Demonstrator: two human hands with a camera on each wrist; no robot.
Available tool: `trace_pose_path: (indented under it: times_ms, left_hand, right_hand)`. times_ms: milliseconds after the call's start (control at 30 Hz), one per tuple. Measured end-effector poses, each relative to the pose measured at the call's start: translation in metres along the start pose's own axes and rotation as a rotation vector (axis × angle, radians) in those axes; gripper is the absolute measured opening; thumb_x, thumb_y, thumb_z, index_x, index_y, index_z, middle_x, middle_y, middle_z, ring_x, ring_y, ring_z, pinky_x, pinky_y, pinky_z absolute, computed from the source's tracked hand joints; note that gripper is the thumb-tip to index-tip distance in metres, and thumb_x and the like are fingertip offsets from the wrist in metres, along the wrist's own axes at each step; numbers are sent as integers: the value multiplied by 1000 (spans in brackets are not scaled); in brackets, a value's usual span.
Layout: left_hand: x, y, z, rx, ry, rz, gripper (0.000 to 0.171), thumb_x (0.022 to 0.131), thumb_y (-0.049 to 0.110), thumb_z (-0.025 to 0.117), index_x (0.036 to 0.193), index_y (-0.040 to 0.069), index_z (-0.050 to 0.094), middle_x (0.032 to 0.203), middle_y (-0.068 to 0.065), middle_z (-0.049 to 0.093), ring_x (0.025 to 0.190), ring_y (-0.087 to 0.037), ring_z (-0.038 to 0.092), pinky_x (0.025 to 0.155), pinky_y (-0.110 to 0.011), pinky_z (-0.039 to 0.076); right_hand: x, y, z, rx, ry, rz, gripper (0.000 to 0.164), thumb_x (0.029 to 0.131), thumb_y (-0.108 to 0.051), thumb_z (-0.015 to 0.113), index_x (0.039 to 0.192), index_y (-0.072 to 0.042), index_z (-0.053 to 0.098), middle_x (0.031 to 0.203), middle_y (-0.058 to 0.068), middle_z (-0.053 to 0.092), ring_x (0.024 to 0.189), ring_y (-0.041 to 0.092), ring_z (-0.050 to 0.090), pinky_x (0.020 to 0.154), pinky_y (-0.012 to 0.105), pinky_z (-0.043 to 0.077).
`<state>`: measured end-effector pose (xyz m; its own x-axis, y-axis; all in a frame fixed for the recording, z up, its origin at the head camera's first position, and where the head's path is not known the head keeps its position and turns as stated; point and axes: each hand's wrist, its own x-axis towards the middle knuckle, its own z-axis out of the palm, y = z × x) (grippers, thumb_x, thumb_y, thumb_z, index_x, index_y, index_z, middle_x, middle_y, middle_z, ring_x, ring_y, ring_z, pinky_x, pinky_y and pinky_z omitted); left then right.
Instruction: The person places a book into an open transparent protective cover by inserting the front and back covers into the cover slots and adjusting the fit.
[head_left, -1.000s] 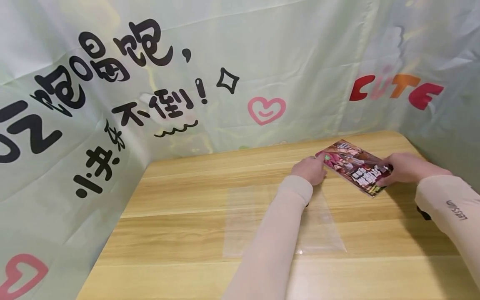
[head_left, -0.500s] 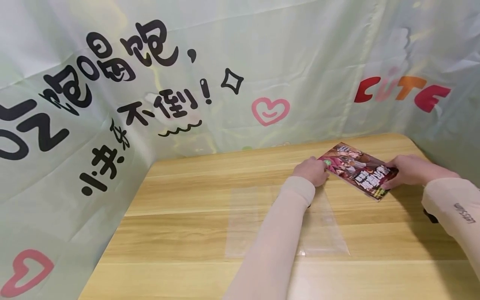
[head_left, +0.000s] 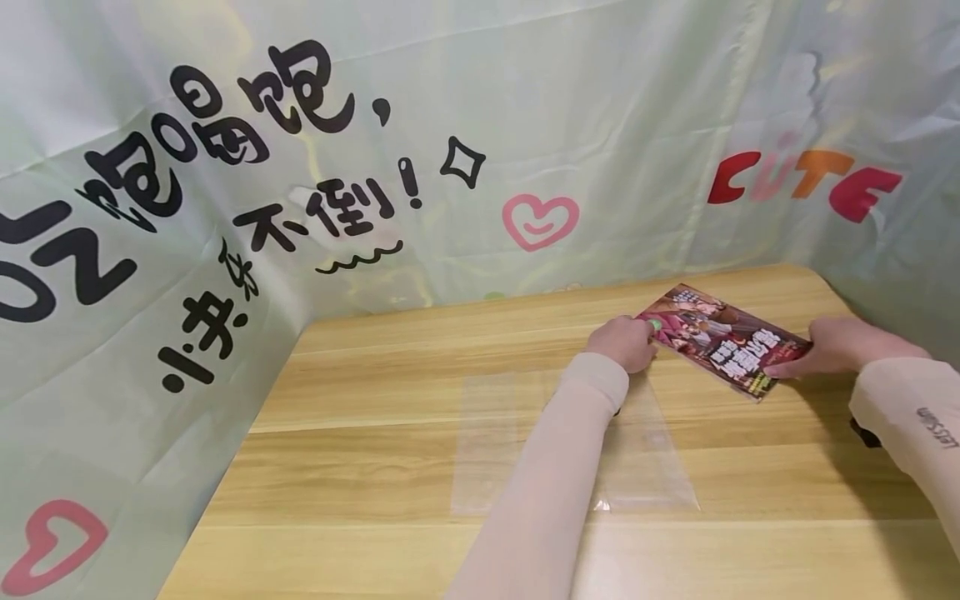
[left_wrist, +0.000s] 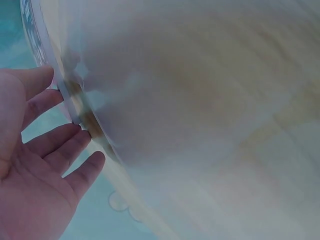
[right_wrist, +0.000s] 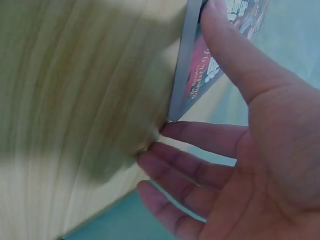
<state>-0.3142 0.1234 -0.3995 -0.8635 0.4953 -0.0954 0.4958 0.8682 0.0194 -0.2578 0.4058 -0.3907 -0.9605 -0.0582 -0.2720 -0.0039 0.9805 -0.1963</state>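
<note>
A slim book (head_left: 708,329) with a dark red illustrated cover and white lettering lies at the back right of the wooden table. My left hand (head_left: 624,342) is at its left corner. In the left wrist view the left thumb and index fingertips meet the book's edge, and the other fingers spread loosely. My right hand (head_left: 851,343) is at the opposite end. Its thumb (right_wrist: 227,45) lies over the cover in the right wrist view, while the straight fingers (right_wrist: 200,137) reach along the table by the book's corner.
A clear plastic sleeve (head_left: 487,450) lies flat on the table (head_left: 337,450), partly under the left forearm. Printed cloth (head_left: 600,150) with black characters and pink hearts hangs behind and at both sides of the table.
The left index finger, earlier stretched over the cover, has drawn back to the corner. My right hand has slid outward to the right along the book, its grip loosened; the book has barely moved.
</note>
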Motion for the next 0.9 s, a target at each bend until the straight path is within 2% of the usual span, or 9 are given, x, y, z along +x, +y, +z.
trace_pose_path:
  times_ms: [100,200,333,500,633,800,900]
  left_hand:
    - [-1,0,-1,8,-4,1,23,96,44,54,114,34,65,112,14,61,105,-5,55,82,-25,48]
    - [-2,0,-2,9,0,-3,22,96,44,55,112,34,66,110,14,62,103,-4,55,81,-25,48]
    - [-3,0,-3,16,13,5,22,95,43,56,111,32,67,109,13,63,102,-5,56,82,-25,48]
    - [-2,-1,-2,23,16,16,21,95,42,57,110,32,67,109,13,63,103,-5,55,83,-23,47]
    - [0,-2,-1,25,11,18,20,95,42,56,108,31,67,108,13,62,103,-4,54,83,-23,47]
    - [2,-3,1,-5,10,9,21,96,46,53,99,31,67,105,12,62,101,-5,54,80,-22,46]
    - [3,-5,3,-40,12,5,23,97,48,51,97,32,67,104,12,62,102,-5,54,80,-22,45]
  right_hand:
    - [-1,-1,0,31,-7,34,89,66,-71,69,84,14,56,71,13,49,65,26,46,59,39,41]
    - [-1,-1,2,38,6,31,82,65,-72,69,79,8,58,68,10,45,63,24,44,57,38,39]
    - [1,4,6,74,76,-5,78,67,-65,73,78,10,52,67,9,41,61,22,42,55,34,35]
    - [4,13,12,178,167,-44,76,66,-51,81,83,13,44,71,13,39,63,25,42,55,33,35]
    - [7,16,15,268,188,-62,66,72,-41,81,85,13,47,71,13,45,63,24,44,55,33,36]
    - [7,15,16,420,206,-40,64,83,-37,74,99,16,43,84,20,55,73,28,49,59,32,42]
    - [6,12,17,482,253,-10,62,87,-39,70,102,11,37,86,19,58,73,26,52,57,31,43]
